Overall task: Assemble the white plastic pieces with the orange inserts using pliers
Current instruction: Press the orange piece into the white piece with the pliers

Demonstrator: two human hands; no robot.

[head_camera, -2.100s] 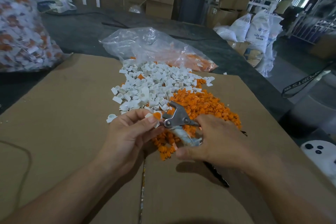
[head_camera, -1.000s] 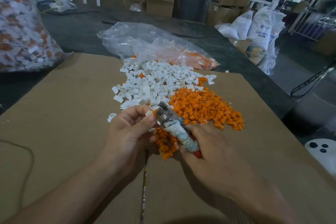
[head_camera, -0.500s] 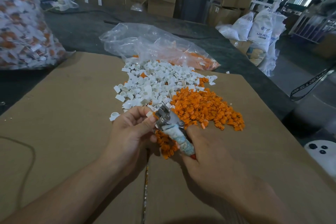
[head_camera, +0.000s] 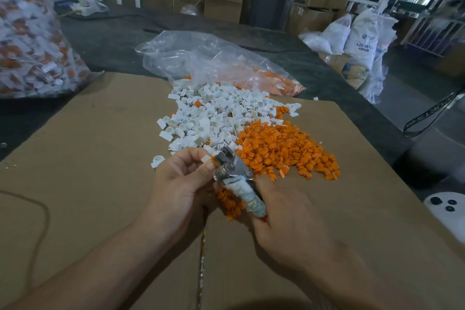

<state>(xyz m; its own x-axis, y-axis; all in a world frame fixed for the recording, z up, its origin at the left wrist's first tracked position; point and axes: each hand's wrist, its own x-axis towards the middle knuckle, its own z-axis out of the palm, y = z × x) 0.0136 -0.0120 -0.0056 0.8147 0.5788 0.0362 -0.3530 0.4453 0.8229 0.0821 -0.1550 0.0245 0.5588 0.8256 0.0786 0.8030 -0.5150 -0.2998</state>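
Note:
A heap of white plastic pieces [head_camera: 216, 113] lies on the cardboard sheet [head_camera: 88, 158], with a heap of orange inserts [head_camera: 281, 148] to its right. My left hand [head_camera: 181, 184] pinches a white piece with an orange insert [head_camera: 208, 159] between thumb and fingertips, right at the pliers' jaws. My right hand [head_camera: 281, 216] grips the pliers [head_camera: 234, 173] by their cloth-wrapped handles, which are squeezed together. The metal jaws point up and left onto the pinched piece. Some orange inserts lie under both hands.
A clear bag [head_camera: 208, 63] with orange and white parts lies behind the heaps. A big full bag [head_camera: 27, 40] stands at the far left. One white piece [head_camera: 157, 160] lies alone left of my hand. White sacks [head_camera: 362, 38] and cartons stand behind; a white object [head_camera: 448, 205] at right.
The pliers swung from lying open across the orange heap to upright, handles squeezed in my right hand. Their jaws closed onto the piece my left hand holds.

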